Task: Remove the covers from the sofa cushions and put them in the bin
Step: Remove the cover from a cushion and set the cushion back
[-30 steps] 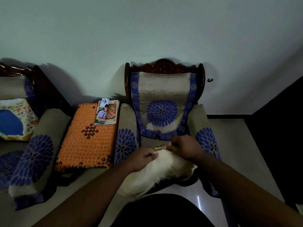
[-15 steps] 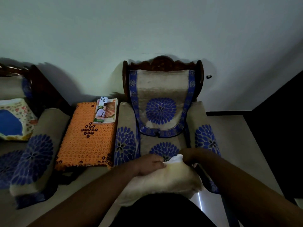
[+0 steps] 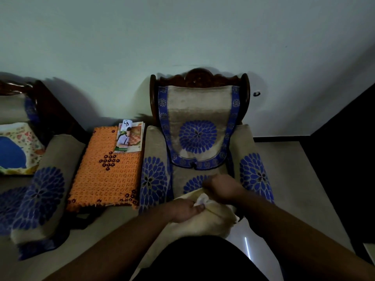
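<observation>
A cream cushion [image 3: 211,222] lies against my lap at the front edge of the armchair [image 3: 197,138]. Its cover is open at the top, where a bit of white inner filling [image 3: 202,199] pokes out. My left hand [image 3: 183,210] grips the near edge of the cover's opening. My right hand [image 3: 222,188] holds the far edge of the opening, fingers curled into the fabric. No bin is in view.
The armchair has beige covers with blue flower prints. A side table with an orange crocheted cloth [image 3: 106,171] and magazines [image 3: 129,138] stands to its left. Further left is a sofa arm [image 3: 40,193] and a floral cushion [image 3: 17,149]. Pale floor lies to the right.
The cushion has been drawn closer to my lap. My right hand has shifted onto the cover's far edge, the opening has widened and more white filling shows.
</observation>
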Tool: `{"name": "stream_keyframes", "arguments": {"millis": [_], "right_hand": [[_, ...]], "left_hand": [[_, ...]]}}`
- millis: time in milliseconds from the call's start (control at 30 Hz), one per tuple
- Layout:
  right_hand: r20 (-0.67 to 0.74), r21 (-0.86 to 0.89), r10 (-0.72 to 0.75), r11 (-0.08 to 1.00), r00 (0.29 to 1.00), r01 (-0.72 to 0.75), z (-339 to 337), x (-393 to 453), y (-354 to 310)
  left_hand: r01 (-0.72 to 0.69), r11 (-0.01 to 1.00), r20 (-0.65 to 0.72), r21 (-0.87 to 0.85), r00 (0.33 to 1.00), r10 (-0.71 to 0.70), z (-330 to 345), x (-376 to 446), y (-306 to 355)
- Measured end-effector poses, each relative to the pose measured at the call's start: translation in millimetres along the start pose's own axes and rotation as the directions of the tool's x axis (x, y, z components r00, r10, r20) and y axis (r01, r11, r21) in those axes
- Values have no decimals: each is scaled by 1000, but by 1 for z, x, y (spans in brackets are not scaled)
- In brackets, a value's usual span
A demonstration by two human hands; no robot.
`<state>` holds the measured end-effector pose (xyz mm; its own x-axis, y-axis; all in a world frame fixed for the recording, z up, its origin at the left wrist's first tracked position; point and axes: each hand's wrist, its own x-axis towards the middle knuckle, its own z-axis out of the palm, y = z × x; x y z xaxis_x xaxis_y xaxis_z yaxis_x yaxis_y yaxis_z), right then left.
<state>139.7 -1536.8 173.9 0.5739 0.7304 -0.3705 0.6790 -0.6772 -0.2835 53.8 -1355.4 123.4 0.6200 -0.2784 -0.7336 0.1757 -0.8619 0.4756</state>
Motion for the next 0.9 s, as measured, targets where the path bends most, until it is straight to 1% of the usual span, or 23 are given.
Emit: {"name": "stream_keyframes", "arguments": {"millis": [67, 100, 133, 167, 233, 267, 333, 400, 433, 500, 533, 567, 600, 633, 667, 733, 767, 800, 833, 867, 900], "right_hand": [[-116, 115, -35, 992, 993, 49, 6, -8, -3], [-179, 177, -24, 983, 984, 56, 11, -11, -2], [-204, 245, 18, 969, 979, 33, 15, -14, 1], [-173, 312, 71, 950, 982, -14, 20, -16, 5], [-25, 367, 101, 926, 995, -84, 24, -14, 9], [49, 370, 80, 924, 996, -93, 28, -13, 8], [152, 385, 16, 920, 988, -74, 31, -7, 4], [256, 354, -11, 932, 967, -83, 35, 1, 2], [296, 350, -5, 931, 955, -104, 37, 5, 2], [325, 349, 30, 925, 945, -150, 36, 12, 6], [338, 312, 36, 938, 940, -148, 34, 15, 8], [342, 256, 22, 960, 940, -116, 33, 18, 9], [315, 199, 20, 976, 949, -87, 31, 20, 9], [239, 157, 22, 986, 971, -61, 27, 21, 7], [128, 170, 37, 984, 991, -59, 23, 20, 5], [-103, 343, 67, 939, 992, -28, 13, 13, -4], [-156, 403, 54, 915, 986, 13, 11, 9, -11], [-168, 402, 8, 914, 986, 61, 10, 5, -19], [-155, 360, -54, 927, 986, 108, 13, 2, -28], [-124, 322, -105, 936, 987, 140, 20, -1, -33], [-85, 308, -117, 941, 990, 138, 30, -5, -35]], "left_hand": [[-28, 999, -124, -42, 992, 22, 5, 2, -7], [-56, 997, -184, -44, 982, 47, 6, 2, -8], [-85, 996, -226, -29, 971, 76, 6, 1, -7], [-117, 993, -255, -21, 961, 108, 7, -1, -4], [-175, 985, -310, -11, 937, 163, 8, -7, 2], [-187, 982, -302, 1, 936, 179, 13, -7, 1], [-197, 980, -278, 42, 940, 201, 18, -11, 2], [-184, 983, -221, 24, 958, 184, 19, -13, 4], [-188, 982, -187, 23, 964, 188, 16, -13, 5], [-246, 968, -149, 41, 957, 249, 10, -13, 8], [-259, 964, -153, 66, 952, 267, 8, -14, 9], [-239, 966, -172, 94, 952, 253, 8, -13, 8], [-189, 974, -189, 124, 959, 210, 8, -13, 9], [-144, 982, -197, 125, 966, 167, 8, -12, 8], [-134, 987, -181, 88, 972, 148, 9, -12, 6], [-130, 991, -111, -36, 986, 125, 11, -11, 1], [-114, 991, -85, -69, 991, 108, 14, -12, -3], [-116, 991, -75, -73, 991, 110, 17, -13, -4], [-120, 990, -80, -69, 990, 115, 20, -13, -5], [-128, 990, -107, -59, 987, 121, 23, -14, -4], [-140, 989, -149, -43, 980, 132, 25, -14, -3]]}}
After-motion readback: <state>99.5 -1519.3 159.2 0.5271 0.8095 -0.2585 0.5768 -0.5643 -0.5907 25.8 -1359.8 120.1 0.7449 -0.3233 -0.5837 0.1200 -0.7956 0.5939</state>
